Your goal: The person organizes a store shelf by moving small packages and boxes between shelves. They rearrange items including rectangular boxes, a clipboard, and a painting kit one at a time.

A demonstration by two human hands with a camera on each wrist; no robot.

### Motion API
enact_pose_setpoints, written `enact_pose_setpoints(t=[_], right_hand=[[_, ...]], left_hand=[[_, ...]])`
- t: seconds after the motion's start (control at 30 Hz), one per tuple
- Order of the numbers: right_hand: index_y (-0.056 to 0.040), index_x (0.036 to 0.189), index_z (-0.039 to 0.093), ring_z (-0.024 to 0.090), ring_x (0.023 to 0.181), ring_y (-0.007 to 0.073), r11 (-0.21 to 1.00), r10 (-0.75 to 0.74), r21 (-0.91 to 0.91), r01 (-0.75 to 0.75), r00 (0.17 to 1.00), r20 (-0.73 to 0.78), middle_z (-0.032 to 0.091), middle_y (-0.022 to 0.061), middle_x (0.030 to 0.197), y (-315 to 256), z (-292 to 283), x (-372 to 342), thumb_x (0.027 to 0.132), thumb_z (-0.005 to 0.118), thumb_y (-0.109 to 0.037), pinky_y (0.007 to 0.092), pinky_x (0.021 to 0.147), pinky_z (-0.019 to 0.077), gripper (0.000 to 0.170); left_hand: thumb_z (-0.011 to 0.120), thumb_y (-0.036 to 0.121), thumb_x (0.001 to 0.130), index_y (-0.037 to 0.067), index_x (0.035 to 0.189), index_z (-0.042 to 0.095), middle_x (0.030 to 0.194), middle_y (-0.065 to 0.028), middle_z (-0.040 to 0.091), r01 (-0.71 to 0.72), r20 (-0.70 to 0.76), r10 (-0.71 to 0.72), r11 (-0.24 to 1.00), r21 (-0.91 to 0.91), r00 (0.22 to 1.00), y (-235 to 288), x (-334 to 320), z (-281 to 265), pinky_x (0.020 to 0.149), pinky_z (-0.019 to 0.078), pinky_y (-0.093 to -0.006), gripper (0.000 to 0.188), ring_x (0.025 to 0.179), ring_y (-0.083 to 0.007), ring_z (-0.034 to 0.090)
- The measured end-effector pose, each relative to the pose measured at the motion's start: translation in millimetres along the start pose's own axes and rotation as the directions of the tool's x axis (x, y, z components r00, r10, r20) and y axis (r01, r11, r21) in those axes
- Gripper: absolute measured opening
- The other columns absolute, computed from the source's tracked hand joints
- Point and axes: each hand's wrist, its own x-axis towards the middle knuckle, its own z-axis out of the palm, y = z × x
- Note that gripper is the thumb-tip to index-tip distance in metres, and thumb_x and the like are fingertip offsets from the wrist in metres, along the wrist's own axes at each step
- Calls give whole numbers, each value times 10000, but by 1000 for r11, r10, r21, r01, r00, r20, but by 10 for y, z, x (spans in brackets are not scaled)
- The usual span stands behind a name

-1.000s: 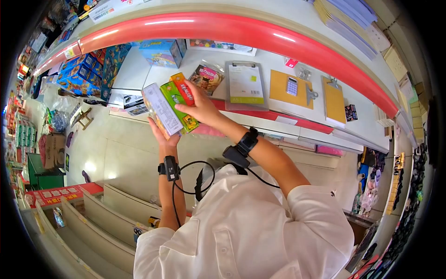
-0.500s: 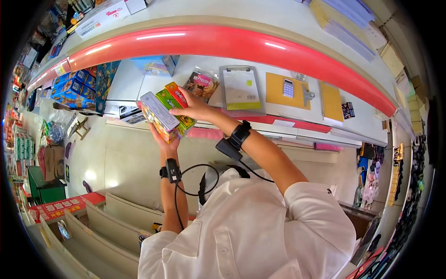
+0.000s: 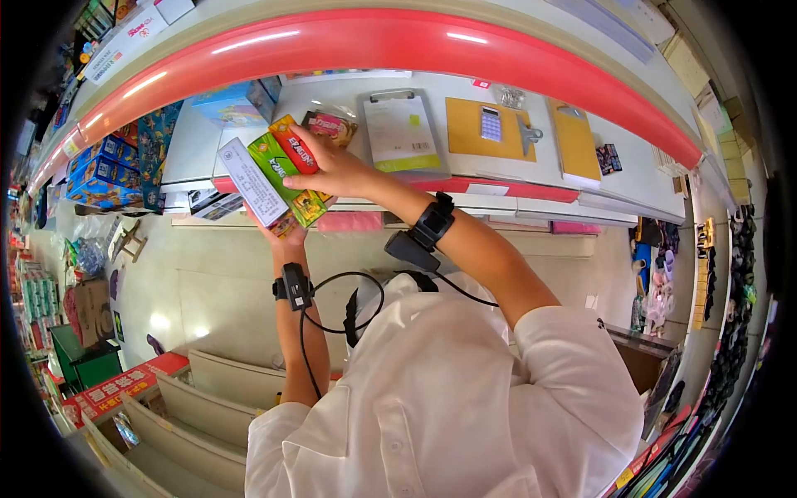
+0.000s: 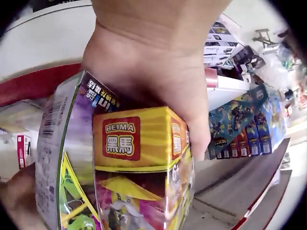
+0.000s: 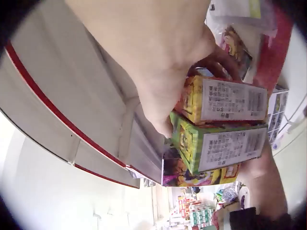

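Several small packaged boxes are held together between both hands over the shelf's front edge. In the head view, the right hand [image 3: 328,170] grips a red box [image 3: 295,153] and a green box [image 3: 274,166], its thumb on the green one. Both have white printed labels in the right wrist view. A box with a pale printed side [image 3: 251,184] lies against the green one. The left hand [image 3: 286,234] holds from below, partly hidden by the boxes. In the left wrist view its thumb lies along a yellow "HEIMA" box [image 4: 129,143].
On the white shelf lie a clipboard [image 3: 403,129], a calculator [image 3: 491,124], brown boards and a plastic-wrapped packet [image 3: 330,126]. A blue box [image 3: 237,104] stands left of them. A red rail [image 3: 374,46] curves above. Blue toy boxes [image 3: 108,176] sit at far left.
The head view has shifted, so shelf items appear further left. The boxes have tilted, and more of the green and red faces shows. Both hands keep their hold.
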Motion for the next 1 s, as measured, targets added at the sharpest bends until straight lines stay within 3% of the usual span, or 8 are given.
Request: enact_pose_setpoints(t=[0.27,0.33,0.4,0.43,0.5,0.63,0.83,1.0], right_hand=[[-7,1385,157,347,1230,306,990,24,139,-5,991,-135,306,217,1347,127,-321,-100,787,640,-419,369,978,332,872],[-11,1367,207,371,1199,303,968,127,245,-53,947,-295,342,204,1317,347,-609,-110,782,644,-408,382,950,359,831],[-19,1319,305,438,1128,304,968,9,-179,-178,734,-679,412,195,1256,607,-1118,-184,762,661,-392,412,909,385,759],[-29,1225,440,482,1079,315,858,-275,-482,-176,636,-721,496,186,1186,569,-1458,-268,733,680,-402,442,884,395,663],[-43,1089,562,516,1015,355,673,-348,-606,-424,542,-765,573,179,1095,1085,-2008,-287,732,656,-440,464,870,398,542],[-57,1080,567,559,933,296,626,176,-308,-717,514,-840,589,155,1025,1326,-2502,-388,782,605,-447,411,830,429,492],[-57,1089,562,565,893,280,675,263,-240,-698,531,-805,590,150,974,1556,-2740,-502,804,581,-427,402,790,439,466],[-58,1095,558,570,860,267,824,271,-90,-559,530,-804,590,146,931,1624,-2819,-771,822,562,-410,394,756,447,446]], left_hand=[[368,557,849,113,1278,428,1274,-85,465,8,-7,-9,998,-66,1000,-267,31,-127,969,349,-501,620,1156,-298,440],[371,547,851,109,1275,431,1274,-88,465,2,-16,-3,997,-76,1000,-287,24,-150,970,348,-504,613,1156,-300,440],[373,538,853,104,1271,434,1274,-92,465,-16,-31,13,996,-87,999,-283,-4,-193,970,346,-507,605,1155,-302,440],[375,533,854,102,1269,436,1274,-94,465,-26,-40,23,995,-91,999,-270,-14,-215,970,345,-509,601,1155,-303,440],[377,523,856,97,1265,439,1273,-97,465,-53,-56,47,994,-98,997,-232,-31,-253,970,344,-512,593,1154,-305,440],[383,503,860,88,1258,445,1273,-104,465,-102,-109,90,989,-108,990,-146,4,-409,971,340,-518,578,1153,-309,441],[391,473,867,74,1247,454,1272,-114,465,-183,-225,149,974,-136,963,37,77,-668,972,336,-527,555,1152,-314,441],[398,448,872,63,1238,461,1272,-122,466,-233,-282,184,961,-152,942,139,102,-853,972,332,-535,535,1150,-319,441]])
